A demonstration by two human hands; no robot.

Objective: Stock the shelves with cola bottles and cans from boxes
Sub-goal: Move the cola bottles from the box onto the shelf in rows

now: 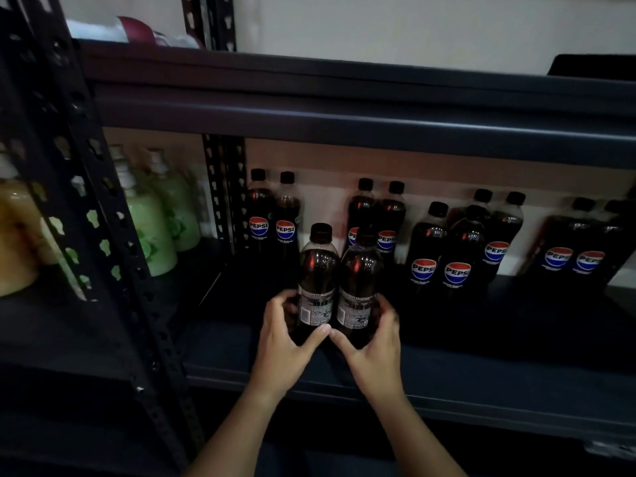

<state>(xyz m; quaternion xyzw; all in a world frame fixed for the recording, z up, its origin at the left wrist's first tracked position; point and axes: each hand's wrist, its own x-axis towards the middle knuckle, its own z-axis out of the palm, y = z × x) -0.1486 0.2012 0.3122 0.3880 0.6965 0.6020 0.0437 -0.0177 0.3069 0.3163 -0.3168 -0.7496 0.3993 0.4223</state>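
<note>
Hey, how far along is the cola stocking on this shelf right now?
Partly done. Pairs of cola bottles already stand along the back of the shelf, logos facing out. In hand: the left hand and right hand each grip a bottle, the two held bottles side by side with back labels toward the camera. Left: bare shelf space in front. No cans or boxes are in view.

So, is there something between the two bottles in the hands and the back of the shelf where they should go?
Yes. The left hand and right hand hold two cola bottles near the shelf's front edge. Directly behind them a pair of Pepsi bottles stands at the back wall. The dark shelf surface left of the held bottles looks free.
</note>
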